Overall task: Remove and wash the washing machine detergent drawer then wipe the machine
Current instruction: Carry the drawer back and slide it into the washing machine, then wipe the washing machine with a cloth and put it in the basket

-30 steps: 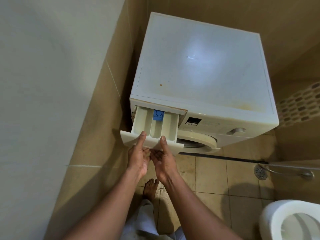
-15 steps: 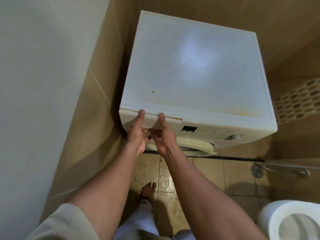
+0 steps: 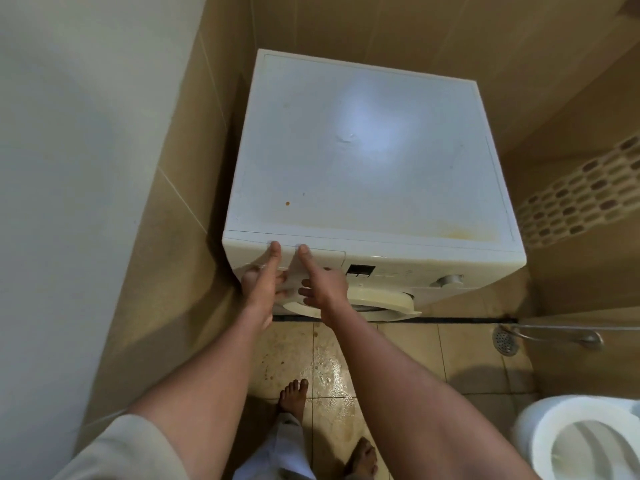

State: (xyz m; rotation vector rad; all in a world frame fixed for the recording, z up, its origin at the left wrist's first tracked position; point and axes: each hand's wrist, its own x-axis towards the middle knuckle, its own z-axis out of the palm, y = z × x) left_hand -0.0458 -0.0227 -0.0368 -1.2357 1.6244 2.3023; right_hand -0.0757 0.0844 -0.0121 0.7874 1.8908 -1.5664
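Thumbs lie straight and flat against the cream plastic detergent drawer front [image 3: 327,257]. One belongs to the left hand [image 3: 262,284] and one to the right hand [image 3: 323,287], set side by side at the upper left of the machine's face. Beneath them the fingers of both hands curl toward the panel's lower edge, where I would expect a pull recess. Whether they are hooked into it or only bent beside it, I cannot tell from here.

The drawer sits fully home, flush with the front of the white front-loading washing machine [image 3: 363,150], left of the small dark display [image 3: 360,270] and the round grey dial [image 3: 449,280].

I would judge the drawer a light, stiff, hollow plastic tray, possibly slick with detergent residue and likely held by a catch near the end of its travel. The best hold is fingers under the lower lip, with a straight pull. One hand should then shift beneath the tray as it comes free.

The glossy tan floor tiles [image 3: 325,372] look wet under the bare foot [image 3: 294,393], and a dropped tray could crack there.
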